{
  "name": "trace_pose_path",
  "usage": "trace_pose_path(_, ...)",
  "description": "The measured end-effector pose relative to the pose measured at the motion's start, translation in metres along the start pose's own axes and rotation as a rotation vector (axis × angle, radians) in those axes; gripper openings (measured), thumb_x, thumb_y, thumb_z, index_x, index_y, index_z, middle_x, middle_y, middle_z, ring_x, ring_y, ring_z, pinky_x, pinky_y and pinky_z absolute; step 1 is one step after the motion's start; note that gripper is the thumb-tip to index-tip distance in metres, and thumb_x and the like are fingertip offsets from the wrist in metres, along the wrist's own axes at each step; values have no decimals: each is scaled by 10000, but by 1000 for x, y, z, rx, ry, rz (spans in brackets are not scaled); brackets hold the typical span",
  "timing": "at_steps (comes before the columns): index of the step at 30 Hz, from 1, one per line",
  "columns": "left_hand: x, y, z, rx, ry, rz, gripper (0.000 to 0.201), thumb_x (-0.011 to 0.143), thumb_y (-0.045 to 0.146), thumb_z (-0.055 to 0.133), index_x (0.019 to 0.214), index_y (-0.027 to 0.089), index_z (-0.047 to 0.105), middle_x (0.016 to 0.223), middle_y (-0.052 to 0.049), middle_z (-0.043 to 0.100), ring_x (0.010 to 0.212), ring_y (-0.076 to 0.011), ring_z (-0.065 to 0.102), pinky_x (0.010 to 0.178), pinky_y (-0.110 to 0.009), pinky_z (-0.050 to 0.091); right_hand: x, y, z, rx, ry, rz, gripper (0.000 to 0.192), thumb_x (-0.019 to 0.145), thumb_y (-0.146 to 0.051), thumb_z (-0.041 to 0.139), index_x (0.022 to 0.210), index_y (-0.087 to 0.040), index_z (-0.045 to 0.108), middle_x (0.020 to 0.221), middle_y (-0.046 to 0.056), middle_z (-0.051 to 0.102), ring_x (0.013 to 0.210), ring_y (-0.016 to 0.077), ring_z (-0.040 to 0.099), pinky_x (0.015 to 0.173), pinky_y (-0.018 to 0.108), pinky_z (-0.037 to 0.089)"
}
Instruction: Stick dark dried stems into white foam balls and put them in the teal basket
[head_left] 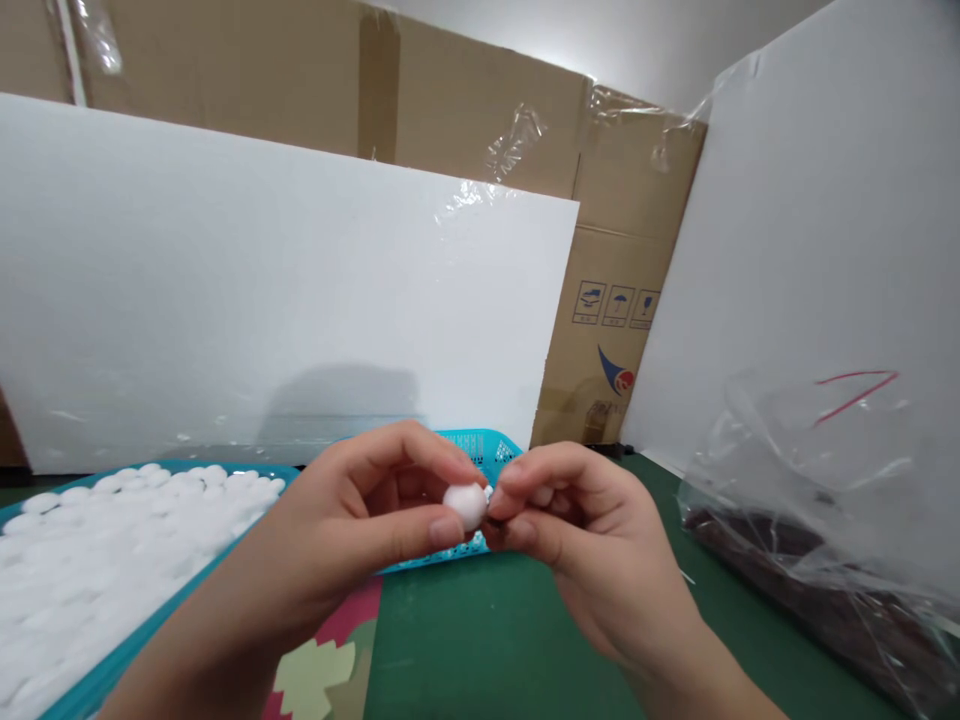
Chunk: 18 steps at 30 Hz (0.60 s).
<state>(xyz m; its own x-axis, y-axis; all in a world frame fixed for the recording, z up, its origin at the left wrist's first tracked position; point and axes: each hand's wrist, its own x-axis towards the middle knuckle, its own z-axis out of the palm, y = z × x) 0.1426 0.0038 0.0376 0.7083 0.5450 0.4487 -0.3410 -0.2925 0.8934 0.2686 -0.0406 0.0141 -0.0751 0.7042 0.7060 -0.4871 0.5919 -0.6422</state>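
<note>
Between the thumb and forefinger of my left hand (390,500) is a small smooth white ball (465,506). My right hand (574,515) meets it from the right, its thumb and forefinger pinched together against the ball's side. A tiny dark bit shows at those right fingertips, too small to name. Behind both hands stands a blue perforated plastic basket (480,440), largely covered by them. To the left, a blue tray (161,590) is filled with many white balls (97,570) like the held one.
Dark brown material in a clear plastic bag (810,560) lies at the right. Pale yellow paper pieces (315,675) rest on a pink and tan sheet near the front. White boards (262,270) and a cardboard wall (465,90) enclose the green table (480,650).
</note>
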Motion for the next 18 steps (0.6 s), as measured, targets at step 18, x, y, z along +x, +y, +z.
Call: trace_pose_path(18, 2, 2, 4, 5, 82, -58, 142, 476, 18, 581, 453, 156, 558, 433, 71, 475, 411, -21, 419, 375, -86, 338, -3, -9, 1, -330, 89, -86, 315, 565, 84, 517, 597, -218, 598, 548, -66, 561, 519, 53, 552, 504, 73, 468)
